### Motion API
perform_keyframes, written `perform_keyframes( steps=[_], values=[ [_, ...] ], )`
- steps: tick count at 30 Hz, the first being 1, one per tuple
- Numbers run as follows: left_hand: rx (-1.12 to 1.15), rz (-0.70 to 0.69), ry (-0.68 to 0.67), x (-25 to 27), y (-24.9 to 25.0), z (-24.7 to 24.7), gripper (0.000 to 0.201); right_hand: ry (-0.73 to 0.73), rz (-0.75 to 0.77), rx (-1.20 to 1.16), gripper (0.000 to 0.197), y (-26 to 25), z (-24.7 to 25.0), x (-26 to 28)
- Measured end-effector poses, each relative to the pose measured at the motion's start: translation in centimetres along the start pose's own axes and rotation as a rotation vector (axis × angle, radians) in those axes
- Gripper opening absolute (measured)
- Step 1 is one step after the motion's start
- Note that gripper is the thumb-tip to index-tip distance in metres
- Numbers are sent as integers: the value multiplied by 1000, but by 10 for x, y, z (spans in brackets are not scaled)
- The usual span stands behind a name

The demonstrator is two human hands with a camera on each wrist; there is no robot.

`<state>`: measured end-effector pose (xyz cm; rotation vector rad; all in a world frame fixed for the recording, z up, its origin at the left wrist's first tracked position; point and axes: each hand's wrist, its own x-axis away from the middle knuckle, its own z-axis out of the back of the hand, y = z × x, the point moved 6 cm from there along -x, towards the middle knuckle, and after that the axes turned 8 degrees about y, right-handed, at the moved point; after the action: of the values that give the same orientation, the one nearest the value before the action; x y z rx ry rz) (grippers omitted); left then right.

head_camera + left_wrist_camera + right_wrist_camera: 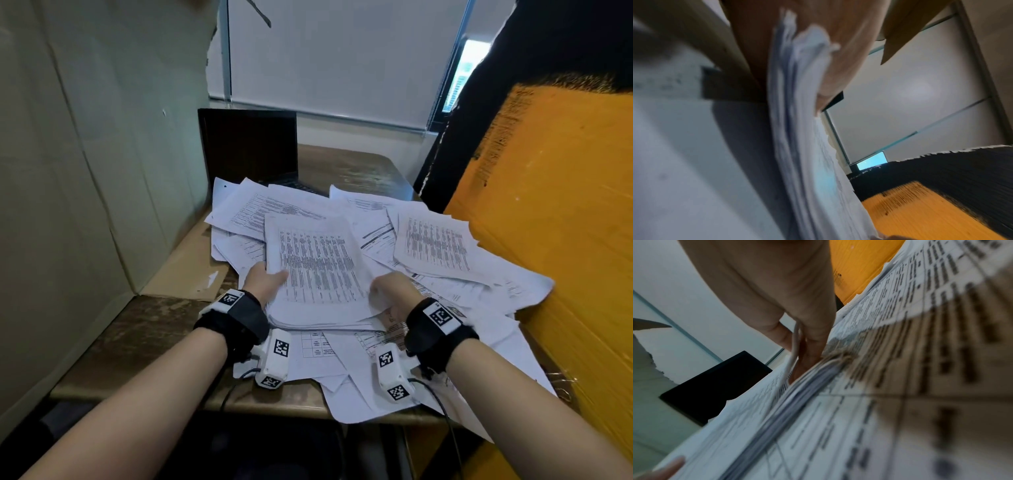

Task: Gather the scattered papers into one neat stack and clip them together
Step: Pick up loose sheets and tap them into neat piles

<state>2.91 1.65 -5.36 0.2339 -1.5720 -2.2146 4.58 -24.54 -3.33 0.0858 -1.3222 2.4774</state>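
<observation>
Here, two hands work a partly gathered stack [318,274] of printed sheets at the middle of a wooden surface [137,335], w/ loose papers [435,240] fanned out around and under it. The left hand [265,279] takes the stack's left edge: thumb on the top page, fingers beneath, a closed grip on the bundle. The left wrist view, though blurred, shows the sheet edges [797,100] pressed against that hand [813,40]. The right hand [392,287] curls over the stack's right edge; its wrist view shows fingers [809,331] tucked between the sheets [818,374], so its grip also closes on the stack. The near edge of the stack sits raised above the sheets below, its layers not yet flush. More papers spill toward the near-right corner and over the surface's front edge. Black wrist bands [239,318] carry white camera units w/ square markers. At the back stands a dark laptop [248,147], screen up, papers touching its keyboard edge. A cardboard wall [85,154] closes the left side; an orange-and-black board [548,205] leans at right, its lower edge touching the papers. A pale blind [335,61] hangs behind.
</observation>
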Motion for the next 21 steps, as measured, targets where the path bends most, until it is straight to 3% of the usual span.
perform_keyframes(
  steps=[3, 5, 7, 8, 10, 13, 15, 18, 21],
  values=[
    [62, -136, 63, 4, 13, 7, 27, -60, 38, -40, 27, -3, 3, 12],
    [159, -219, 59, 13, 28, 15, 24, -52, 110, -99, 43, -12, 12, 18],
    [268, -303, 32, 27, 50, 25, 21, -124, 143, -281, 66, -27, 24, 24],
    [312, -354, 19, 37, 64, 31, 17, -179, 158, -383, 67, -39, 29, 30],
    [316, -514, 84, 54, 95, 44, 10, -233, 228, -575, 45, -68, 40, 45],
    [321, -769, 286, 77, 141, 62, 24, -77, 459, -700, 18, -110, 64, 72],
    [348, -891, 364, 92, 165, 71, 35, 36, 628, -623, 13, -131, 74, 89],
    [394, -945, 403, 103, 183, 81, 48, 101, 740, -519, 25, -141, 80, 97],
    [445, -898, 443, 93, 170, 93, 37, -7, 765, -526, 44, -133, 78, 97]
  ],
)
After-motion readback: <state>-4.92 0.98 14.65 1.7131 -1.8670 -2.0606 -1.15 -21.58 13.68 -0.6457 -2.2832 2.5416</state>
